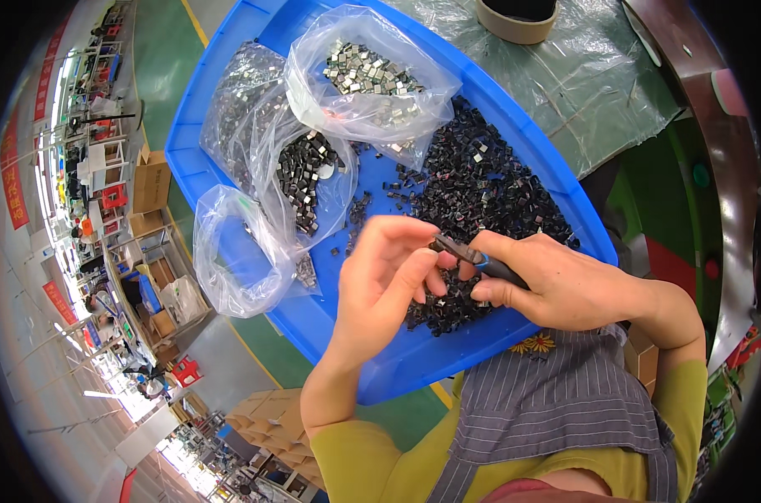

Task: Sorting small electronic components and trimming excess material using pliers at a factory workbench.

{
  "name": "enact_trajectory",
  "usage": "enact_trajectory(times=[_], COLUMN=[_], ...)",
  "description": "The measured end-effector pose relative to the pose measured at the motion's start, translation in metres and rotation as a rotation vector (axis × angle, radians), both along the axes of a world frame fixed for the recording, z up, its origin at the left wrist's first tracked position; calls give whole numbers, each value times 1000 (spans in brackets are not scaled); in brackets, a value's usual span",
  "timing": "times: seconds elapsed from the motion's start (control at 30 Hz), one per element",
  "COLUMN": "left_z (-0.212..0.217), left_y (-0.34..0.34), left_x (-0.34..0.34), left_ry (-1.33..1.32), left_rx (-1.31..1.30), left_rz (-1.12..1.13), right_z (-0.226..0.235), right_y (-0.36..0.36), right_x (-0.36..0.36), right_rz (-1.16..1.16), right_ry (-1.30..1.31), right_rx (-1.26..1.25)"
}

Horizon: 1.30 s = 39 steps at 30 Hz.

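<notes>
Right hand (556,285) grips black tweezers (479,260); left hand (393,272) pinches a tiny part (barely visible) over the blue tray (198,168).

Factory floor, blue parts tray (230,50), stacked cardboard boxes (267,419), green painted floor (158,50), shelving racks (104,168)

Sleeves: mustard-yellow, long, pushed up the forearms
Apron: grey with thin pale stripes
Apron top: small orange flower motif, possibly embroidered
Hands: bare
</notes>
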<state>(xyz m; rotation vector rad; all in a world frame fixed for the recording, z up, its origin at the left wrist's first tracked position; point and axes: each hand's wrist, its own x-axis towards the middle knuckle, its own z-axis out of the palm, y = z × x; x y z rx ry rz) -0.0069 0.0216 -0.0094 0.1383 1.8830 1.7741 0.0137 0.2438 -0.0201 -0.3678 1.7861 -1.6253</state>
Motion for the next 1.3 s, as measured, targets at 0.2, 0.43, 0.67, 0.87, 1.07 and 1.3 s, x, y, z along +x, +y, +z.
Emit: enact_trajectory(times=[0.2, 0.43, 0.67, 0.87, 1.07, 1.3], left_z=[-4, -14, 5, -3, -6, -3], left_y=[1, 3, 2, 1, 4, 4], left_x=[8, 2, 5, 7, 12, 15], left_ry=[404, 1184, -17, -169, 146, 137], left_rx=[-313, -568, 6, 316, 186, 146], left_rz=[-73, -119, -42, -65, -113, -17], right_z=[2, 0, 1, 6, 9, -5], right_y=[-3, -1, -1, -1, -1, -3], right_x=[0, 2, 1, -1, -3, 3], right_rz=[7, -36, -10, -1, 10, -96], right_ry=[-11, -41, 35, -67, -107, 183], right_rx=[39, 5, 67, 1, 1, 31])
